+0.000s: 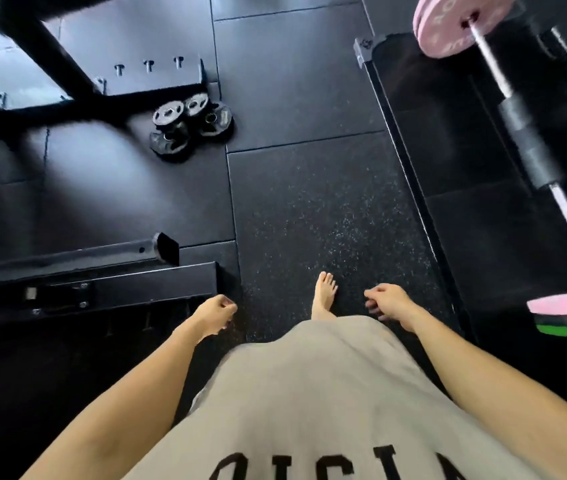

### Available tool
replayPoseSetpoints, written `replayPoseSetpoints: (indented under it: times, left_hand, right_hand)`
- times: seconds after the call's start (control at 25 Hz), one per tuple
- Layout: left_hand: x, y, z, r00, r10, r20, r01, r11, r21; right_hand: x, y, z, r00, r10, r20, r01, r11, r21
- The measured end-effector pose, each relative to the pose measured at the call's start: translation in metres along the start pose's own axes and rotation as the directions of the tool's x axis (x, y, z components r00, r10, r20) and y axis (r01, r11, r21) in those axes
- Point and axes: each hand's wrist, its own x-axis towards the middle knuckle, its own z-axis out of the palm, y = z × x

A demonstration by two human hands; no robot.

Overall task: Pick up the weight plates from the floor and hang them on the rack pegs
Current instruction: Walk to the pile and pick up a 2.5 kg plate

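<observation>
Person standing barefoot on black rubber gym floor [309, 209], approaching cluster of 4 small black iron weight plates [190, 128]; pickup not yet begun. Left hand [216, 315] and right hand [387, 301] hanging loosely curled, holding nothing. Plates lying well ahead, leftward, beside black steel rack base [150, 86]. Next move likely calling for stepping closer, crouching.

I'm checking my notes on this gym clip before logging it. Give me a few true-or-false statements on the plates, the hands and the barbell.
1. The small black weight plates lie clustered on the floor mat. True.
2. The left hand grips a plate. False: it holds nothing.
3. The right hand holds nothing. True.
4. The barbell carries only black plates. False: a pink plate sits at its far end.
5. The person wears shoes. False: a bare foot shows.
</observation>
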Motion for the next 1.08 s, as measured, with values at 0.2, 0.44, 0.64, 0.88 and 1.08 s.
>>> replayPoseSetpoints:
  times: [0.2,0.44,0.64,0.88,1.08]
  left_hand:
    - [0.042,0.061,-0.064,0.988,-0.105,-0.116,0.091,0.988,-0.126]
    - [0.137,0.112,-0.149,0.971,-0.201,-0.127,0.163,0.952,-0.261]
    - [0.213,0.145,-0.274,0.973,-0.209,-0.098,0.173,0.942,-0.289]
    - [0.283,0.176,-0.428,0.966,-0.238,-0.102,0.199,0.935,-0.292]
    - [0.348,0.193,-0.524,0.946,-0.319,-0.060,0.276,0.888,-0.368]
  right_hand:
    - [0.077,-0.168,-0.054,0.990,-0.120,0.071,0.131,0.973,-0.189]
    - [0.164,-0.346,-0.047,0.975,-0.131,0.180,0.193,0.900,-0.390]
    - [0.220,-0.483,-0.016,0.975,-0.132,0.179,0.197,0.882,-0.428]
    - [0.269,-0.655,0.028,0.957,-0.181,0.228,0.265,0.868,-0.421]
    - [0.333,-0.785,0.066,0.949,-0.141,0.283,0.267,0.837,-0.477]
